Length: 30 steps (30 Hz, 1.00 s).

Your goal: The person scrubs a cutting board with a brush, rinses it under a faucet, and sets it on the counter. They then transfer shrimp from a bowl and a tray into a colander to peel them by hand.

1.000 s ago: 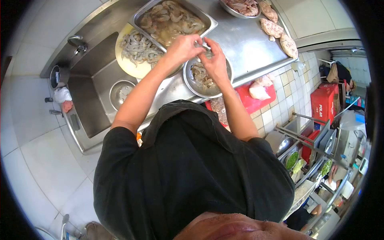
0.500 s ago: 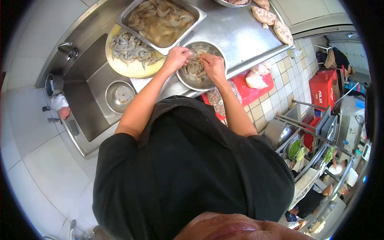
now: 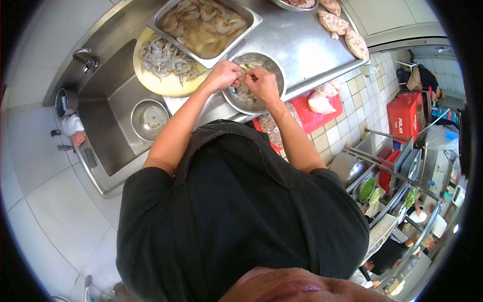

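Note:
Over a steel colander on the counter, my two hands meet, fingers pinched. My left hand and my right hand work on a shrimp, mostly hidden by the fingers. Shells and shrimp scraps lie in the colander. To the left, greyish shrimp are heaped on a round yellow cutting board. A rectangular steel pan behind holds unpeeled shrimp in cloudy liquid, its near corner reaching over the board.
A sink with a tap and a steel bowl lies left. Raw meat pieces sit on the counter's far right. Below its edge, a red board carries raw poultry. Metal shelving and another person are right.
My hands have shifted slightly and stay together over the colander, the right one turned more inward. The pale piece seen in the sink bowl's water no longer shows the same way.

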Each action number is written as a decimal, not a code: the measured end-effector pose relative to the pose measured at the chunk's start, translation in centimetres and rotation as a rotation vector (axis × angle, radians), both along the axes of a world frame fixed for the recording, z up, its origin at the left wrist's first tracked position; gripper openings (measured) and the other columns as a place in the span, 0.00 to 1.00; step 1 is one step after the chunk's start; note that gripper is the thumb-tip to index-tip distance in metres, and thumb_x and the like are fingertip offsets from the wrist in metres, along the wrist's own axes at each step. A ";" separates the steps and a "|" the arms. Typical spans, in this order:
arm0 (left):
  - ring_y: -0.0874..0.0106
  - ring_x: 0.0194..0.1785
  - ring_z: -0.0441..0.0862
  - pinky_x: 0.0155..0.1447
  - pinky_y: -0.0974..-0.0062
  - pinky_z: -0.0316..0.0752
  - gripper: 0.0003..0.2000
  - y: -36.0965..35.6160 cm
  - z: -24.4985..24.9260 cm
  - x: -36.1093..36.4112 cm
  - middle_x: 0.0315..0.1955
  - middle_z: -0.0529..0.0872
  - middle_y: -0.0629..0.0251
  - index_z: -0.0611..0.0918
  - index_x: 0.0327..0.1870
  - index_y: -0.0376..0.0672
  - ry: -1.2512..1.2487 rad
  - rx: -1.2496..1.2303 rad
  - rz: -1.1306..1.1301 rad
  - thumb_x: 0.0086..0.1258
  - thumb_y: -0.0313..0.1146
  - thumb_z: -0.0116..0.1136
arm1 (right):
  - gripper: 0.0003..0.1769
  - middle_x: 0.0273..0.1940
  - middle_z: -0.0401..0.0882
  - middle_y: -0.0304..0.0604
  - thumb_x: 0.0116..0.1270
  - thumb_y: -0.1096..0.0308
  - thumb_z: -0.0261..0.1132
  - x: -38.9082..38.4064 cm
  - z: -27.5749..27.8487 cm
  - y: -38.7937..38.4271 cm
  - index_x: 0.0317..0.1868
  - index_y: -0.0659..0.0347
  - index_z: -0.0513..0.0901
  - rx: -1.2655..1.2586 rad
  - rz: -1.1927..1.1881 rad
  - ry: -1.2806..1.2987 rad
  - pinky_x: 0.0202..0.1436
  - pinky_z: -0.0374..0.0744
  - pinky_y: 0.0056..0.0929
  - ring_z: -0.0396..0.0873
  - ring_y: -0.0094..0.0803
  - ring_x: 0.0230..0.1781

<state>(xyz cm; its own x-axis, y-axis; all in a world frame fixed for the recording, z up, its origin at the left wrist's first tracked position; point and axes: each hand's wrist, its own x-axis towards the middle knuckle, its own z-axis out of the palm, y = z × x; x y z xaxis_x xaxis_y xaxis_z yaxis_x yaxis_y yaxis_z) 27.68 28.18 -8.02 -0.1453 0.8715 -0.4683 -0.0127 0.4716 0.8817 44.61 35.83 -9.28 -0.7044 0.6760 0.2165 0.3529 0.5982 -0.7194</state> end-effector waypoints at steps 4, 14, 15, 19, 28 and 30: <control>0.81 0.26 0.78 0.32 0.81 0.76 0.08 -0.4 -0.4 -0.6 0.24 0.84 0.70 0.86 0.33 0.36 -0.029 0.020 -0.058 0.72 0.29 0.59 | 0.10 0.35 0.85 0.55 0.59 0.70 0.65 -0.6 -0.1 -1.0 0.40 0.62 0.88 -0.073 -0.057 0.024 0.41 0.82 0.44 0.84 0.52 0.36; 0.79 0.30 0.81 0.36 0.79 0.79 0.09 -0.7 -3.5 -0.3 0.29 0.86 0.66 0.84 0.45 0.31 -0.233 0.190 0.041 0.72 0.27 0.59 | 0.14 0.34 0.88 0.48 0.63 0.71 0.66 0.2 -2.6 0.3 0.45 0.72 0.86 -0.826 -0.203 0.141 0.37 0.84 0.31 0.87 0.31 0.31; 0.79 0.30 0.81 0.36 0.79 0.78 0.09 -0.6 -3.4 0.0 0.29 0.86 0.66 0.84 0.46 0.30 -0.169 0.217 0.063 0.71 0.26 0.58 | 0.13 0.34 0.88 0.48 0.64 0.70 0.66 0.3 -2.8 0.2 0.44 0.70 0.87 -0.937 -0.220 0.215 0.36 0.84 0.31 0.87 0.30 0.31; 0.78 0.30 0.80 0.36 0.78 0.78 0.10 -0.4 -3.0 0.6 0.28 0.86 0.65 0.84 0.47 0.29 0.049 0.191 0.087 0.71 0.25 0.56 | 0.13 0.34 0.88 0.50 0.65 0.71 0.65 0.4 -2.5 -0.1 0.46 0.71 0.86 -0.541 -0.188 0.155 0.35 0.83 0.29 0.87 0.29 0.31; 0.77 0.29 0.83 0.36 0.76 0.78 0.09 -0.6 -2.5 2.1 0.28 0.88 0.62 0.86 0.45 0.34 0.165 0.295 0.178 0.69 0.26 0.56 | 0.13 0.31 0.88 0.50 0.65 0.68 0.64 0.1 -3.0 -0.1 0.41 0.71 0.87 -0.913 -0.258 0.264 0.35 0.84 0.29 0.87 0.31 0.27; 0.76 0.30 0.84 0.37 0.75 0.78 0.10 -0.4 -3.0 2.2 0.29 0.88 0.60 0.86 0.45 0.35 0.161 0.275 0.185 0.69 0.27 0.56 | 0.13 0.29 0.88 0.50 0.65 0.68 0.64 0.2 -3.2 0.0 0.40 0.72 0.87 -0.720 -0.279 0.170 0.35 0.84 0.29 0.88 0.32 0.28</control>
<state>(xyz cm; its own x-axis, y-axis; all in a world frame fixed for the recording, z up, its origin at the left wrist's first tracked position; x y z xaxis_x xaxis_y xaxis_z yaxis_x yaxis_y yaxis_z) 29.91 27.78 -11.03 -0.3652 0.9136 -0.1787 0.0732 0.2196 0.9728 44.83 35.86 -12.44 -0.4843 0.8379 -0.2516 0.2718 -0.1293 -0.9536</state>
